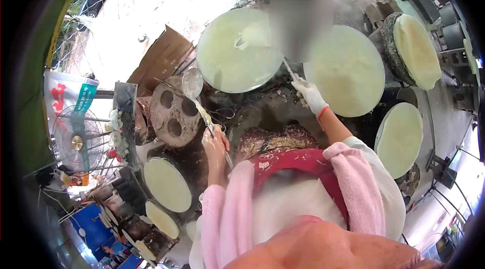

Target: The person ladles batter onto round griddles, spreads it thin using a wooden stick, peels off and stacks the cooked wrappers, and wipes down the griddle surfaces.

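Observation:
My bare left hand [215, 142] is closed round the batter-smeared handle of a ladle [192, 84]. The ladle's round bowl lies up and to the left, beside the left front griddle. My right hand [310, 95], in a white glove, grips a thin stick-like handle [289, 69]; its far end is hidden by a grey blur. That hand is between two large round griddles. A pale sheet of batter [222, 41] covers the left one, with a whiter fold near its right side. Another pale batter sheet [346, 74] covers the right griddle.
More round griddles with pale sheets stand around me, such as a griddle [399, 140] at right and one [167, 184] at lower left. A clay stove piece with several holes [177, 112] is left of the ladle. A fan [77, 142] stands at far left.

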Tool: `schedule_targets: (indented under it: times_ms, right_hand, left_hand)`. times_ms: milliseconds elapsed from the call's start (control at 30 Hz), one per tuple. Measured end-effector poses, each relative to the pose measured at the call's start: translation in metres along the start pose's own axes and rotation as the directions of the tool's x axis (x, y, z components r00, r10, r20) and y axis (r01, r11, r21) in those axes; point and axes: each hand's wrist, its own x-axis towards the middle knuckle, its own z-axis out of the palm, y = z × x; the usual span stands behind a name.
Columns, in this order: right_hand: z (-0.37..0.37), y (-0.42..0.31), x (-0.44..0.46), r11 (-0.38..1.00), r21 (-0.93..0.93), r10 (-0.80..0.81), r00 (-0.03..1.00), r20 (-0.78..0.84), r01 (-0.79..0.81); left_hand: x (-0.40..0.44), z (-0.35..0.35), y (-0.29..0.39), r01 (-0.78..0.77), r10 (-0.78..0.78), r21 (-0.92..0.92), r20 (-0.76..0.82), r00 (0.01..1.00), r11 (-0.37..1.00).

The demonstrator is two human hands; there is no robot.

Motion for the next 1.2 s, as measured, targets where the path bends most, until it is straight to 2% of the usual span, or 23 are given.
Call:
schedule_targets:
  times_ms: [67,100,200,267,333,367,433,533,600,633,700,733,767,867,900,967,1067,1133,1200]
  right_hand:
    - [0.004,-0.008,-0.003,0.987,-0.071,0.153,0.978,0.144,-0.144]
    - [0.008,-0.012,-0.009,0.99,-0.08,0.131,0.973,0.189,-0.117]
    - [0.005,-0.031,-0.013,0.952,-0.291,-0.075,0.993,0.096,0.1]
    - [-0.004,-0.027,0.005,0.985,-0.16,-0.067,0.997,0.025,0.07]
    - [0.013,-0.036,-0.01,0.942,-0.333,0.038,0.999,-0.004,-0.037]
    - [0.017,-0.033,-0.015,0.945,-0.326,-0.012,0.999,0.032,0.021]
    - [0.027,-0.02,-0.028,0.94,-0.316,-0.1,0.989,0.107,0.129]
    - [0.023,0.024,-0.036,0.917,-0.207,-0.355,0.934,-0.035,0.341]
    - [0.034,0.058,-0.045,0.91,-0.229,-0.398,0.88,-0.259,0.345]
    - [0.044,0.102,-0.022,0.884,-0.212,-0.461,0.85,-0.254,0.416]
    - [0.09,0.112,-0.03,0.969,-0.049,-0.246,0.948,-0.202,0.241]
    - [0.127,0.08,-0.056,0.996,0.077,0.048,0.994,-0.102,-0.041]
    - [0.144,0.083,-0.048,0.991,0.129,0.048,0.997,-0.067,-0.039]
    - [0.145,0.059,-0.06,0.993,0.098,-0.055,0.989,-0.136,0.069]
    - [0.142,0.063,-0.056,0.982,0.071,-0.156,0.959,-0.236,0.177]
    - [0.135,0.115,-0.011,0.939,0.079,-0.299,0.91,-0.289,0.333]
    - [0.174,0.093,-0.034,0.995,0.067,-0.065,0.989,-0.133,0.075]
    - [0.188,0.073,-0.044,0.995,0.069,0.074,0.997,-0.018,-0.073]
    - [0.175,0.047,-0.064,0.992,0.102,0.08,0.997,-0.004,-0.079]
  left_hand:
    - [0.009,-0.001,-0.001,-0.011,0.01,0.043,0.03,0.999,0.999]
    - [0.017,0.0,0.001,-0.015,0.013,0.041,0.055,0.998,0.999]
    - [0.066,0.005,0.006,-0.051,0.04,0.073,0.14,0.989,0.996]
    - [0.111,0.013,0.018,-0.177,0.123,0.183,0.271,0.955,0.967]
    - [0.167,0.032,0.029,-0.232,0.164,0.147,0.37,0.915,0.962]
    - [0.193,0.044,0.037,-0.217,0.115,0.227,0.392,0.913,0.949]
    - [0.249,0.067,0.039,-0.312,0.125,0.338,0.477,0.87,0.888]
    - [0.274,0.094,0.048,-0.173,0.006,0.233,0.582,0.813,0.957]
    - [0.286,0.09,0.027,-0.134,-0.053,0.235,0.65,0.758,0.963]
    - [0.289,0.088,0.019,-0.116,-0.083,0.24,0.682,0.727,0.964]
    - [0.269,0.077,0.014,0.002,-0.189,0.275,0.656,0.731,0.962]
    - [0.255,0.067,0.009,0.064,-0.243,0.29,0.638,0.731,0.955]
    - [0.242,0.059,0.004,0.146,-0.237,0.194,0.623,0.746,0.97]
    - [0.224,0.037,-0.004,0.335,-0.235,-0.059,0.602,0.763,0.94]
    - [0.225,0.031,-0.01,0.381,-0.236,-0.113,0.617,0.751,0.918]
    - [0.224,0.028,-0.018,0.453,-0.266,-0.149,0.634,0.726,0.879]
    - [0.212,0.04,-0.015,0.566,-0.315,-0.232,0.639,0.702,0.791]
    - [0.204,0.028,0.005,0.498,-0.232,-0.245,0.662,0.713,0.832]
    - [0.2,0.009,0.029,0.429,-0.15,-0.249,0.693,0.705,0.868]
